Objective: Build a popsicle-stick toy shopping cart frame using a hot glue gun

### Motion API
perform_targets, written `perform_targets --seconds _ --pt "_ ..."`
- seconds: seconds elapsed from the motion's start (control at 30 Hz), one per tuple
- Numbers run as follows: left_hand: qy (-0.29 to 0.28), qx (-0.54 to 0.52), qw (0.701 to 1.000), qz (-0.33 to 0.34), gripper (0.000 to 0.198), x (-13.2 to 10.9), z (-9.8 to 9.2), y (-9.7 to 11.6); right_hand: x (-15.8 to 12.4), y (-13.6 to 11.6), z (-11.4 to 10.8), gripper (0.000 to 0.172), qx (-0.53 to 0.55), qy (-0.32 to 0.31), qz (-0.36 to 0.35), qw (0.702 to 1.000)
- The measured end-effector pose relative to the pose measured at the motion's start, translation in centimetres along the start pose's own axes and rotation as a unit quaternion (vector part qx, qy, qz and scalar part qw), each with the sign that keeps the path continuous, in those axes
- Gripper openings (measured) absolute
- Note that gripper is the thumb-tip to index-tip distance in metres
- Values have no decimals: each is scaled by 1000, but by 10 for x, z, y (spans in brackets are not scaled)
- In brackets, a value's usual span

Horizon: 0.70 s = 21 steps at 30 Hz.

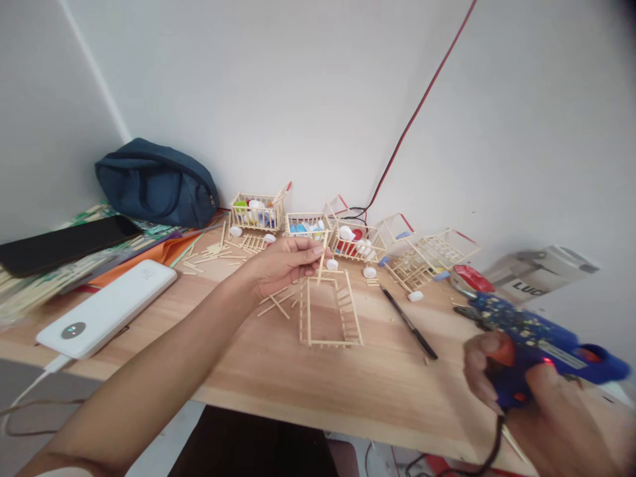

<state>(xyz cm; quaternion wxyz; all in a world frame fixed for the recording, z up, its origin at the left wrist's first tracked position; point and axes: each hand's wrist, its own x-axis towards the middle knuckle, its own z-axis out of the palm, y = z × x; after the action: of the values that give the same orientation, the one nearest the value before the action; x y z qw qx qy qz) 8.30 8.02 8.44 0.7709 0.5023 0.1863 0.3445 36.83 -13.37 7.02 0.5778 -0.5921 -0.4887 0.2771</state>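
Observation:
Between the thumb and fingers of my left hand point(293, 262) is a thin wooden stick point(322, 260), held upright. Just below it a frame of glued sticks point(305, 311) lies on the table, an open rectangle with short posts along its sides; I cannot tell whether the held stick touches it. My right hand point(541, 397) grips a blue glue gun point(531, 358) at the right, its orange trigger under the fingers and a red light lit. Motion blurs this hand a little. The gun's nozzle points left, near dark pliers point(470, 315).
Small stick carts point(258, 215) with white wheels stand along the wall, some holding coloured caps. Loose sticks point(213, 252) lie at the left. A black pen point(410, 324), white power bank point(109, 308), phone point(69, 242), blue pouch point(159, 182) and grey box point(541, 275) surround the work.

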Motion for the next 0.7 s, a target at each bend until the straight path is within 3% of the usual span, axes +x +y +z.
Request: perform_targets --seconds 0.13,0.27,0.47,0.7 --pt "2 -19 1000 -18 31 -2 0 -1 2 -8 59 48 154 -93 34 983" --pt "-1 -35 999 -27 32 -3 -2 -2 6 -4 93 45 198 -151 57 967" --pt "-17 -58 997 -44 29 -6 -3 -5 8 -5 112 45 197 -186 116 955" --pt "-23 -68 996 -48 24 -7 -2 -4 7 -10 119 48 189 -173 160 953"
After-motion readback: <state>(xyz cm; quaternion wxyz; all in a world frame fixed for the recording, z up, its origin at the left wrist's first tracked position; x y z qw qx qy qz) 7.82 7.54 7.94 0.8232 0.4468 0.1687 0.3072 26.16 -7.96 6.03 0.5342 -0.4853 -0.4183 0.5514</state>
